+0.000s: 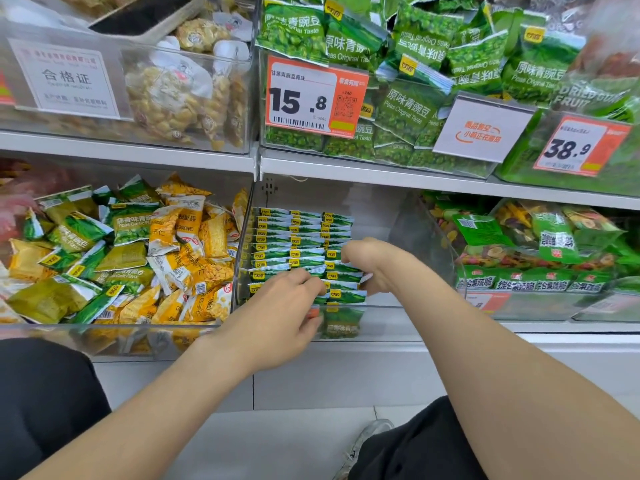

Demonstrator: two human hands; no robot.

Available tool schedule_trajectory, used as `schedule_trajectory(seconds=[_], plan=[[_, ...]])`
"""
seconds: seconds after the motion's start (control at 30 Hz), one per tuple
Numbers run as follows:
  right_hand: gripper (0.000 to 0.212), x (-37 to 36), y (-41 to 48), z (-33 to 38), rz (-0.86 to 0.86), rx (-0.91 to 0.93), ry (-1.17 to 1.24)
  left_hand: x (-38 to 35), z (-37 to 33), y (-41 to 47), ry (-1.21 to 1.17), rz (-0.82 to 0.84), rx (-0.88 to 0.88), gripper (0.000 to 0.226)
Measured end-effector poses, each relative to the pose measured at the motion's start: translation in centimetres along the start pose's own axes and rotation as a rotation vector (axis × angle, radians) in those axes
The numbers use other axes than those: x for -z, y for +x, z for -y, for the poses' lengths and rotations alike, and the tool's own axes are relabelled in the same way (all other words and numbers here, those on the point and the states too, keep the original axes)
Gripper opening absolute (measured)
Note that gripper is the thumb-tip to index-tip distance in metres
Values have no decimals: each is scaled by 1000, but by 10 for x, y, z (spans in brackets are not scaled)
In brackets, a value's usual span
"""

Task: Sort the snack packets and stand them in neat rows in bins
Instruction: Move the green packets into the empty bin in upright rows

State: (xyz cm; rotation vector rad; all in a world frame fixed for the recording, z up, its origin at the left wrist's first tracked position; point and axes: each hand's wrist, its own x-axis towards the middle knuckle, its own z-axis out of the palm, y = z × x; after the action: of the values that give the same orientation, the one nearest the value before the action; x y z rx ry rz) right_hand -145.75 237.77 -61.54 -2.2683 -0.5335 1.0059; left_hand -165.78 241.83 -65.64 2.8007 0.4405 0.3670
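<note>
Crouching low, with a shoe [367, 441] on the floor below. Reaching both bare arms up into the bin [398, 323] in the middle of the lower shelf.

Pinching with the left hand [287, 306] at the front end of the packets [294, 244], fingers bent down onto the tops of the nearest ones. Curling the right hand [367, 263] against the outer side of the right-hand row. Impossible to tell whether it clasps a packet there or only presses the row square.

By the look of it, standing and tidying rather than sorting: squaring up the front of three rows. Probably calling next for a light squeeze from front and side together, to hold the thin packets upright without tipping them forward. Then more green ones to fetch from the jumble [138, 258] in the left bin [52, 337].

Standing on edge in three close rows from front to back, green with yellow tabs and pale top seams, filling the left part of the bin.

Further right, a right bin [540, 306] of mixed fruit packs. Above, heaped pea packs behind an orange price tag [313, 97].
</note>
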Motion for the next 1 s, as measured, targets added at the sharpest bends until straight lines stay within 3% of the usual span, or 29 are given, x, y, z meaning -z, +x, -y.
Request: schedule_trajectory(seconds=[0.2,0.43,0.6,0.67,0.8,0.87,1.0], plan=[[57,-12,7,11,5,-9,-122,0,3,-1,-1,6,-37,38],[55,18,-21,-4,76,-103,-484,3,6,-6,-30,-7,-70,41],[45,13,-32,-16,261,-120,-17,2,8,-7,-26,-12,-83,38],[40,16,-29,-19,239,-110,-42,1,7,-7,-35,-27,-84,37],[25,25,-39,-11,-143,181,-499,3,6,-14,-55,-96,-103,33],[28,16,-51,1,-263,368,-468,12,4,-18,-26,-223,-91,23],[24,-24,-84,31,-264,632,-321,49,12,-30,-64,-633,125,8]])
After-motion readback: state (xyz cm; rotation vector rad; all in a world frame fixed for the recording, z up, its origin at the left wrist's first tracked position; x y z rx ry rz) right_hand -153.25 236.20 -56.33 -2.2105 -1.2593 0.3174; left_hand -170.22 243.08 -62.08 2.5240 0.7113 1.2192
